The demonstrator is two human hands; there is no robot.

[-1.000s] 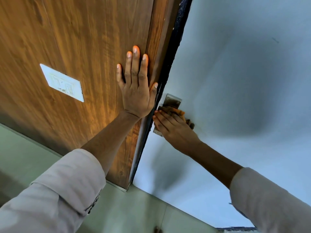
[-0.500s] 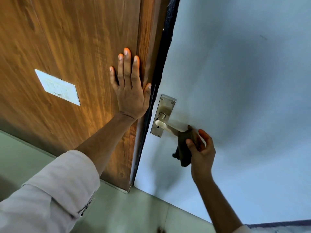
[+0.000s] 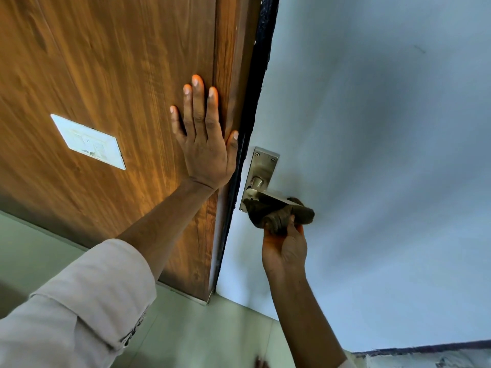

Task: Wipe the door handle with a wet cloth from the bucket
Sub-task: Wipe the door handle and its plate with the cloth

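Note:
A metal lever door handle (image 3: 259, 185) on a rectangular backplate sits near the left edge of a pale blue-grey door (image 3: 372, 155). A dark brown cloth (image 3: 276, 212) is wrapped under and around the lever's outer part. My right hand (image 3: 285, 248) grips the cloth from below, fingers closed on it. My left hand (image 3: 203, 139) lies flat with fingers spread on the wooden frame panel (image 3: 119, 75) just left of the door edge. No bucket is in view.
A white switch plate (image 3: 89, 141) is set in the wooden panel at left. A black strip (image 3: 255, 102) runs along the door edge. Greenish floor tiles (image 3: 202, 335) lie below. A toe shows at the bottom edge.
My right hand with the cloth slid off the backplate to the lever's end, then came back underneath the lever, wrapping the cloth around it. My left hand stayed pressed on the wood.

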